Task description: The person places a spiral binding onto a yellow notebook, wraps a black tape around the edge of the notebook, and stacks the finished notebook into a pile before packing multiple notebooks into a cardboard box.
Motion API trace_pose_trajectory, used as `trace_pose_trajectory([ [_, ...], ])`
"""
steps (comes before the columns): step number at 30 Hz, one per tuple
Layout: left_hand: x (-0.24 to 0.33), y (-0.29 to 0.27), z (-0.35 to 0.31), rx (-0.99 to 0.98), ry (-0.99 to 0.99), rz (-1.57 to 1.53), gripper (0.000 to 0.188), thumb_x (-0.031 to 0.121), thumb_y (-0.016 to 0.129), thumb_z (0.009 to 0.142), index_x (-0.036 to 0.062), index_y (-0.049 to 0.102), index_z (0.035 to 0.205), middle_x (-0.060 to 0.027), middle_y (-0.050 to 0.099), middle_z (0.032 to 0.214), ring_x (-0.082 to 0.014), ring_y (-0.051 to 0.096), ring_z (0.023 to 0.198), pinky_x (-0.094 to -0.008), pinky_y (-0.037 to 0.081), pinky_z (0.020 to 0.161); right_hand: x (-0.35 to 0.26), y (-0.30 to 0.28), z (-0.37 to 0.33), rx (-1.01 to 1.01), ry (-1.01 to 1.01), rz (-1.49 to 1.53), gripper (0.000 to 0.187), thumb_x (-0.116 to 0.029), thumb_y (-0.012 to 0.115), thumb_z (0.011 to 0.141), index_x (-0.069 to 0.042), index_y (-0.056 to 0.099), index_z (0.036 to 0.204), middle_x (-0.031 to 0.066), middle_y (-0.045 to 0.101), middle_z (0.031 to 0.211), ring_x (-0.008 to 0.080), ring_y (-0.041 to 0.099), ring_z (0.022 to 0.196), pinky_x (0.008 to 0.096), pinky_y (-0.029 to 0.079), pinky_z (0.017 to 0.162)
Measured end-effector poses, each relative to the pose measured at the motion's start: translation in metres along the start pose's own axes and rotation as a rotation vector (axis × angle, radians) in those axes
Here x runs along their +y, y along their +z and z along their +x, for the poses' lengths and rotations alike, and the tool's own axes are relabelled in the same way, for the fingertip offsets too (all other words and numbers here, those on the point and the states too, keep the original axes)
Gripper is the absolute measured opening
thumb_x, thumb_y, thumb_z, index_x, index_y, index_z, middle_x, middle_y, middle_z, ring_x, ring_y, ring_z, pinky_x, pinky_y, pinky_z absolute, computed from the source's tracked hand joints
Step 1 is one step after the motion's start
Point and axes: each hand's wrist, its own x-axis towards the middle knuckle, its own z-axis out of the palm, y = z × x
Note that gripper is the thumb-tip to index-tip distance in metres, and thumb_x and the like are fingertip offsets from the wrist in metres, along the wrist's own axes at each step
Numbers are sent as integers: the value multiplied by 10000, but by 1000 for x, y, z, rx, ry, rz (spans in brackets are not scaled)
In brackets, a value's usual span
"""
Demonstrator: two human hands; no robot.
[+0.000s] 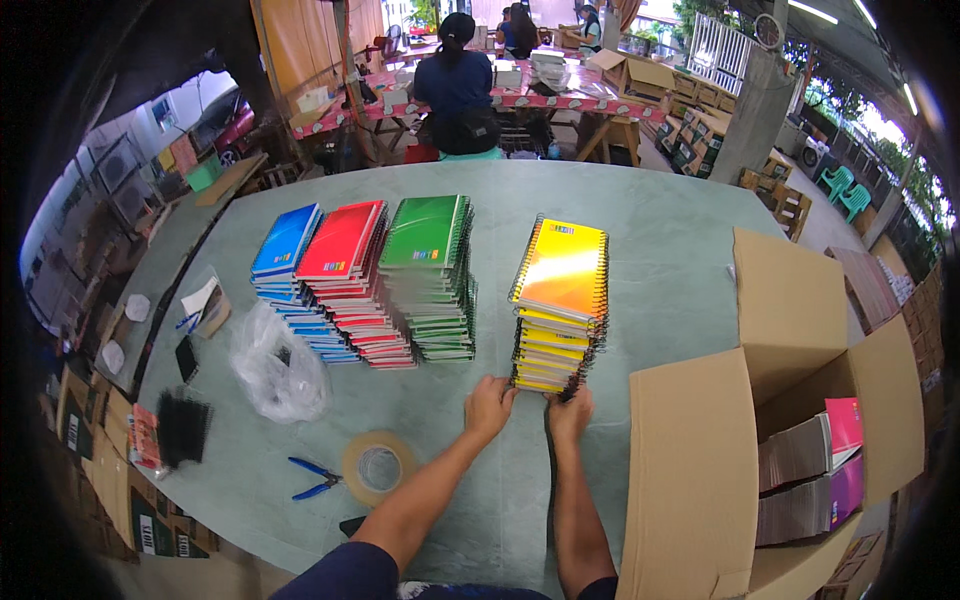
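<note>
A tall stack of yellow spiral notebooks stands on the grey-green table. My left hand rests at the stack's near left corner, fingers touching the bottom notebooks. My right hand presses against the near right corner at the stack's base. Both hands are in contact with the lowest notebooks; whether they grip them I cannot tell. To the left stand three more stacks: green, red and blue.
An open cardboard box with notebooks inside sits at my right. A tape roll, blue pliers, a crumpled plastic bag and black spiral bindings lie at the left. People work at a far table.
</note>
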Motion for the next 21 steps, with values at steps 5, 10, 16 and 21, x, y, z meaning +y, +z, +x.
trace_pose_trajectory([
  [5,-16,3,-8,149,128,-104,144,116,557,783,58,618,900,-123,563,835,-322,567,764,-419,465,659,-21,-11,-6,-3,54,14,710,-71,745,638,-78,416,1267,155,585,978,353,532,916,453,393,822],
  [10,-20,3,-7,168,178,-99,143,98,547,778,51,613,896,-126,561,835,-319,572,751,-404,469,655,-25,-15,-9,-1,69,117,746,-75,751,630,-50,387,1281,179,567,1075,362,506,1013,446,377,878],
  [16,-23,-2,-7,114,175,-97,135,107,559,780,49,606,892,-130,556,845,-308,572,761,-396,465,670,-18,-20,-30,55,-28,25,884,-76,764,600,14,277,1333,236,323,1357,383,314,1261,424,282,1031],
  [21,-25,-6,3,50,104,-71,144,132,563,783,55,604,898,-123,549,847,-296,567,790,-403,458,691,-21,-50,-80,-114,-75,-228,736,-259,686,728,19,334,1312,246,311,1368,397,272,1281,493,226,1041],
])
